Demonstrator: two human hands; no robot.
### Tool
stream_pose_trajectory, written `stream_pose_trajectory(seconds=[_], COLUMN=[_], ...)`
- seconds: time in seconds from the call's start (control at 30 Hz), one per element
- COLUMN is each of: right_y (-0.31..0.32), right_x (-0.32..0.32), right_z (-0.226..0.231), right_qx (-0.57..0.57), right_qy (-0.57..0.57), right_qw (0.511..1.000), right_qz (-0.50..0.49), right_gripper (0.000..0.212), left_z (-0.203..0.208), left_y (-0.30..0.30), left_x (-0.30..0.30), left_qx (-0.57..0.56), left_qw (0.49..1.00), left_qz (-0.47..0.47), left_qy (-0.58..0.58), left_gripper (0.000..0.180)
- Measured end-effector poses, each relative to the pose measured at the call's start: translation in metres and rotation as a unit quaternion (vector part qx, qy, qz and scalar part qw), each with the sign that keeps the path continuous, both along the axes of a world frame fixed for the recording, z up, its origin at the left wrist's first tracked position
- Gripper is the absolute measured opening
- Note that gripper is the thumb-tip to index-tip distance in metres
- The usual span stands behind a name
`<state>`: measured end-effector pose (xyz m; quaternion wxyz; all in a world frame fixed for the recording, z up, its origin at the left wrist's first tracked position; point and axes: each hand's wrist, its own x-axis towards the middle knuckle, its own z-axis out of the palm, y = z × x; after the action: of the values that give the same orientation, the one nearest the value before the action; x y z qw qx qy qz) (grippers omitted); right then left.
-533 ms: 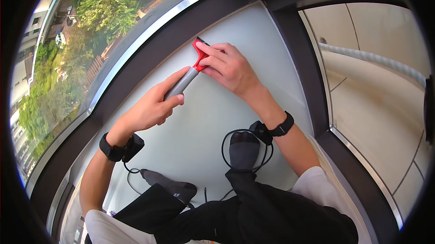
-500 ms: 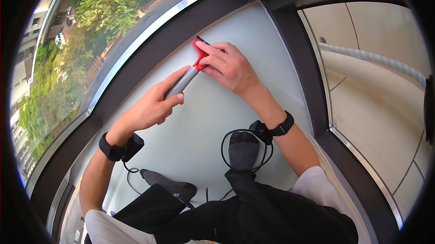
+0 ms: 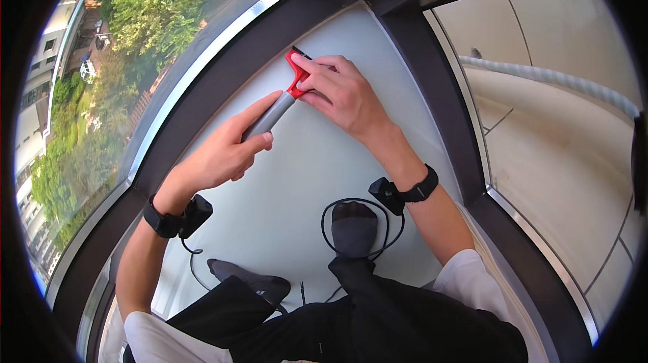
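The ledge [image 3: 324,174] slides left in view. Over its far half, 2 hands share the load: the left hand [image 3: 229,150] wraps the handle [image 3: 270,119], the right hand [image 3: 347,93] pinches the head [image 3: 295,88]. The tool [image 3: 282,103] looks slightly nearer the ledge's far corner [image 3: 361,12]; the unchanged grip seems steady.

Bright daylight through window [image 3: 145,66]; straight edges bowed; corners black.
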<state>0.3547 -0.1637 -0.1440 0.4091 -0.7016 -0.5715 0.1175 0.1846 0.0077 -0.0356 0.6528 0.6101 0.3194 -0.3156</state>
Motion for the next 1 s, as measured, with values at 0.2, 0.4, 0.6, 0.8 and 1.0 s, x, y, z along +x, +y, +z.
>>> stream_pose_trajectory(seconds=[0.2, 0.4, 0.6, 0.8, 1.0], right_y=[-0.004, -0.008, -0.013, -0.016, -0.019], right_x=[0.014, 0.029, 0.044, 0.055, 0.06], right_z=[-0.001, -0.001, -0.001, 0.001, 0.007], right_qx=[-0.002, -0.016, -0.023, -0.016, -0.041], right_qy=[0.005, -0.003, -0.025, -0.034, -0.066], right_qw=[1.0, 0.999, 0.998, 0.996, 0.991], right_qz=[-0.018, -0.041, -0.059, -0.083, -0.111], right_gripper=[0.019, 0.019, 0.022, 0.041, 0.055], left_z=[-0.002, -0.006, -0.008, -0.01, -0.01], left_y=[-0.001, -0.003, -0.005, -0.006, -0.008], left_x=[0.018, 0.037, 0.055, 0.073, 0.087], left_qx=[0.009, 0.005, 0.014, 0.041, 0.049], left_qw=[1.0, 1.0, 0.999, 0.997, 0.996], left_qz=[-0.012, -0.015, -0.027, -0.053, -0.059], left_qy=[-0.004, -0.021, -0.029, -0.04, -0.049], left_gripper=[0.068, 0.067, 0.066, 0.064, 0.064])
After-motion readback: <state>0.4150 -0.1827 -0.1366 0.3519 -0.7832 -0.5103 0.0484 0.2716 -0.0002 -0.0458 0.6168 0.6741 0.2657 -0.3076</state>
